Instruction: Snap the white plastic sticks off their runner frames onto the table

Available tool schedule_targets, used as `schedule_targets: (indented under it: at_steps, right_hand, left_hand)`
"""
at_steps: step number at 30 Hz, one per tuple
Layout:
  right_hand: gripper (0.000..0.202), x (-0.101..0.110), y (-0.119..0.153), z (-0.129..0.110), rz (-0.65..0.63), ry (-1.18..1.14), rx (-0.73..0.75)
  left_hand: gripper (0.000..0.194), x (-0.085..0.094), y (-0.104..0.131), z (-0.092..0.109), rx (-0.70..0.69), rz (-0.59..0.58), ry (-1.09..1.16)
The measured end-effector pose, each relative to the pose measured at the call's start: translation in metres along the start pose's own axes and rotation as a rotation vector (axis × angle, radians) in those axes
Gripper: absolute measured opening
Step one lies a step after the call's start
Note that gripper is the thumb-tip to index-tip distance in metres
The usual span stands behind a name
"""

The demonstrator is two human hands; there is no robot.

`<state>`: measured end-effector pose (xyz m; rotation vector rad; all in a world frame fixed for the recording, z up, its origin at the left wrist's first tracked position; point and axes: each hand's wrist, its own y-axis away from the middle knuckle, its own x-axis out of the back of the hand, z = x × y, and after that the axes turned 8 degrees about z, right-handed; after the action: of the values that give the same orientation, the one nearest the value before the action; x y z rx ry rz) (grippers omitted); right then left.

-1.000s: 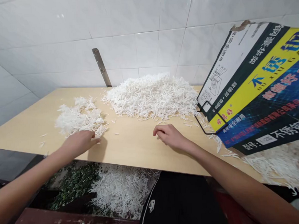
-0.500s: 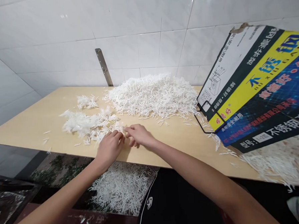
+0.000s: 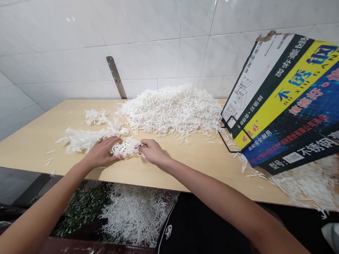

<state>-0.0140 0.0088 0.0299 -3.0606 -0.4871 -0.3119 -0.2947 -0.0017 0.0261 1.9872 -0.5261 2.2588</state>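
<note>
A small bunch of white plastic pieces (image 3: 127, 147) lies between my hands near the table's front edge. My right hand (image 3: 151, 151) is closed, its fingertips pinching the right end of this bunch. At the bunch's left side rests my left hand (image 3: 104, 151), fingers spread apart, touching the pieces with thumb and fingers. Behind and left of it a loose white clump (image 3: 79, 139) spreads on the tan table (image 3: 188, 167). A smaller clump (image 3: 96, 116) sits farther back.
A large white heap (image 3: 171, 110) lies by the tiled wall. At right a printed cardboard sheet (image 3: 287, 102) leans in a black wire stand (image 3: 229, 141), with more white pieces (image 3: 311, 187) behind it. Below the table's edge is another white pile (image 3: 137, 216). A metal bracket (image 3: 116, 77) stands upright.
My left hand has moved left, away from my right hand, and its fingers have spread. The white bunch now shows between them. The left clump has shifted left.
</note>
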Motion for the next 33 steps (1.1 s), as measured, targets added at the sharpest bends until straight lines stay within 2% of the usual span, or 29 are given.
schedule_targets:
  at_steps: [6, 9, 12, 16, 19, 20, 22, 25, 27, 29, 31, 33]
  right_hand:
    - [0.021, 0.018, 0.014, -0.016, 0.139, -0.038, 0.223]
    - [0.016, 0.036, 0.021, -0.017, 0.165, -0.064, 0.255]
    - [0.017, 0.061, 0.030, -0.006, 0.193, -0.050, 0.203]
    - [0.017, 0.100, 0.048, 0.021, 0.239, -0.012, 0.042]
    - [0.013, 0.121, 0.065, 0.043, 0.263, 0.100, -0.026]
    - [0.017, 0.126, 0.070, 0.051, 0.266, 0.139, -0.035]
    - [0.026, 0.132, 0.077, 0.065, 0.279, 0.209, -0.030]
    - [0.031, 0.138, 0.083, 0.079, 0.322, 0.299, 0.019]
    - [0.037, 0.144, 0.088, 0.077, 0.349, 0.358, 0.046]
    - [0.049, 0.150, 0.096, 0.066, 0.411, 0.439, 0.091]
    - [0.054, 0.153, 0.107, 0.050, 0.578, 0.518, 0.212]
    - [0.040, 0.150, 0.117, 0.034, 0.755, 0.559, 0.420]
  left_hand:
    - [0.086, 0.006, 0.002, -0.031, 0.100, -0.015, 0.034]
    - [0.071, 0.007, 0.002, -0.041, 0.097, -0.004, -0.018]
    - [0.049, 0.007, 0.000, -0.047, 0.022, 0.058, -0.064]
    - [0.039, 0.010, -0.001, -0.041, -0.074, 0.121, -0.163]
    - [0.035, 0.012, 0.000, -0.008, -0.117, 0.191, -0.147]
    - [0.034, 0.011, 0.000, 0.011, -0.102, 0.216, -0.103]
    - [0.033, 0.005, -0.001, 0.055, -0.060, 0.186, 0.044]
    - [0.047, -0.011, -0.008, 0.118, 0.082, 0.114, 0.275]
    - [0.048, -0.023, -0.015, 0.146, 0.091, 0.131, 0.288]
    - [0.038, -0.031, -0.022, 0.163, 0.076, 0.157, 0.293]
    - [0.030, -0.037, -0.026, 0.175, 0.077, 0.176, 0.322]
    - [0.024, -0.040, -0.028, 0.187, 0.076, 0.200, 0.348]
